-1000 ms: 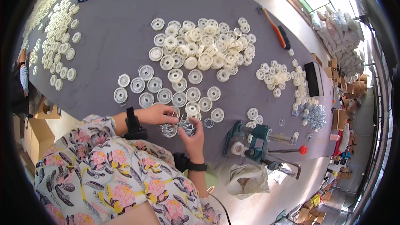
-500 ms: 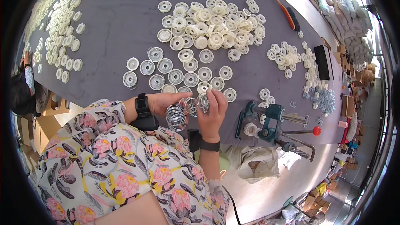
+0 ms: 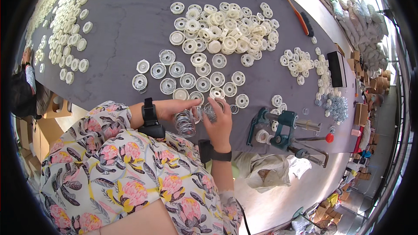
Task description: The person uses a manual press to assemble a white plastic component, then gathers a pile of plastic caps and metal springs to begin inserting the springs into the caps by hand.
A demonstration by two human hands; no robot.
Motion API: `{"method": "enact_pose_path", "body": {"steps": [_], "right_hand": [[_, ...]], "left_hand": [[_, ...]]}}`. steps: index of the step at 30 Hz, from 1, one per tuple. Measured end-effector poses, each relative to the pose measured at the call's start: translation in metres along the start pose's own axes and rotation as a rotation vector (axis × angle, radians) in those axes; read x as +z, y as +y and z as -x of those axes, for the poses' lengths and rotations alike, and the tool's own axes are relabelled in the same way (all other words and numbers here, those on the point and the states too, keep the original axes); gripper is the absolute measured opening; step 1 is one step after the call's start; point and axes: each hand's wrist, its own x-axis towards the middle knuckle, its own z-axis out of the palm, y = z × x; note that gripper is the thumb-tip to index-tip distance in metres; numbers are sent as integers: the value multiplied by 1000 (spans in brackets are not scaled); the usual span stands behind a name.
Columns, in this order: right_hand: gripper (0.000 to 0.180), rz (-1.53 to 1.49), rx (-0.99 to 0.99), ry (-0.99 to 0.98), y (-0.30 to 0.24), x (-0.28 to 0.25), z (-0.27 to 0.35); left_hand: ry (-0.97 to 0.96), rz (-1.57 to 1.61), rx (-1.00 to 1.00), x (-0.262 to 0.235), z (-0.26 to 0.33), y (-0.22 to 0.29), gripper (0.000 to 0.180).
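At the near edge of a grey worktop, a stack of clear ring-shaped parts sits between two bare hands. The left hand steadies the stack from nine o'clock, its fingers curled closed around it, apparently to keep the loose rings lined up. The right hand closes in from three o'clock, fingers pinched on another small clear part just beside the stack; how firmly it grips cannot be told. Both wrists wear black bands. At twelve o'clock from the hands, white and clear discs lie singly in rough rows within easy reach, and beyond them rises a heaped pile of white discs. At three o'clock a teal hand press is clamped at the worktop's edge, with a tangle of metal rings further out. More white discs spread at ten o'clock.
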Motion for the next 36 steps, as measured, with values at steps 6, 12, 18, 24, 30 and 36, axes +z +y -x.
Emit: {"method": "enact_pose_path", "body": {"steps": [6, 12, 18, 24, 30, 36], "right_hand": [[38, -141, 225, -1, 0, 10, 9], [42, -507, 376, -34, 5, 20, 16], [51, -335, 204, -29, 5, 10, 12], [50, 99, -236, 136, 7, 16, -1], [49, 209, -400, 222, 24, -1, -8], [52, 260, -254, 58, 40, -5, 9]], "left_hand": [[107, -650, 620, -2, 10, -8, 50], [180, -521, 617, 1, 15, -9, 46], [-240, -386, 469, -8, 20, -4, 21], [-553, -20, 124, -8, 0, -15, 45], [-500, 207, -127, -10, -27, -11, 65], [-48, -51, -108, 10, -47, 4, 43]]}}
